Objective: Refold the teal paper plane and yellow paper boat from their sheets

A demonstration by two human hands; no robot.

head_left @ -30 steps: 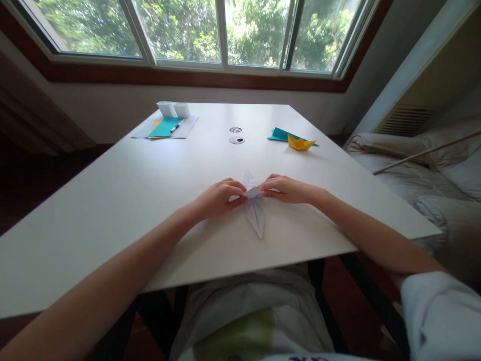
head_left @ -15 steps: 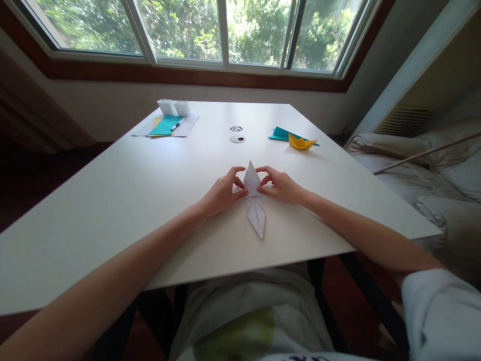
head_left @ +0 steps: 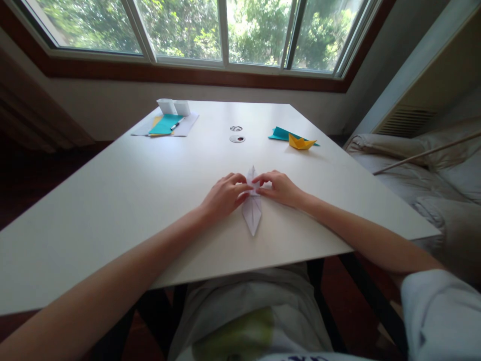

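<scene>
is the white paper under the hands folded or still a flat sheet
Folded. The white paper is a narrow, creased shape tapering to a point toward the person, and the left hand and right hand press its far part on the table.

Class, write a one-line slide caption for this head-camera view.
Both hands, left and right, pinch a folded white paper on a white table.

You sit at a plain white tabletop [head_left: 131,200] under a wide, dark-wood-framed window [head_left: 221,30] full of green, sunlit trees. Below it runs a pale wall [head_left: 112,108]. To your right lies a grey cushioned sofa [head_left: 424,175]; the floor [head_left: 22,190] is dark.
</scene>
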